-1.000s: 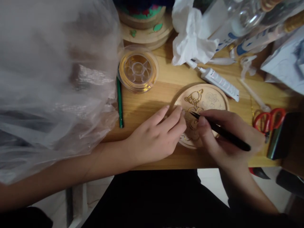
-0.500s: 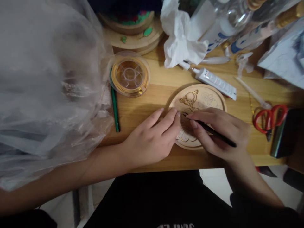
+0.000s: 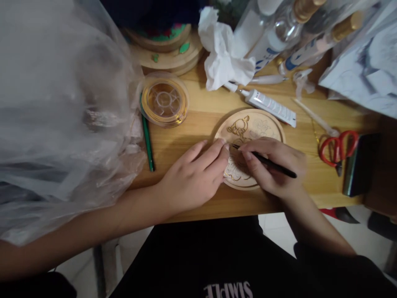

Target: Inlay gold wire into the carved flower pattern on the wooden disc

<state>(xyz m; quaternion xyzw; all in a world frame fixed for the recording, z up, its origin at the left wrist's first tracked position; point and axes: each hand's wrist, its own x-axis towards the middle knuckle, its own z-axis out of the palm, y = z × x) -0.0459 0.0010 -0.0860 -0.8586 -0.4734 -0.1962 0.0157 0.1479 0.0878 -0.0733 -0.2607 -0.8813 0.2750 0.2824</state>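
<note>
- We see a wooden table [image 3: 198,120] with a light, warm grain, its near edge running across the middle of the view.
- A round wooden disc [image 3: 263,126] with gold outlines lies near that edge, towards the right.
- Just beyond the disc lies a white glue tube [image 3: 271,107], set at an angle.
- To the far left of the disc sits a clear spool of gold wire [image 3: 163,102], with a green pencil [image 3: 147,138] beside it.
- Crumpled white tissue [image 3: 223,58] rests at the far side.
- Red-handled scissors [image 3: 336,147] lie at the right, just beside a dark flat object [image 3: 356,165].
- A large, cloudy plastic bag [image 3: 62,111] covers the table's left end.
</note>
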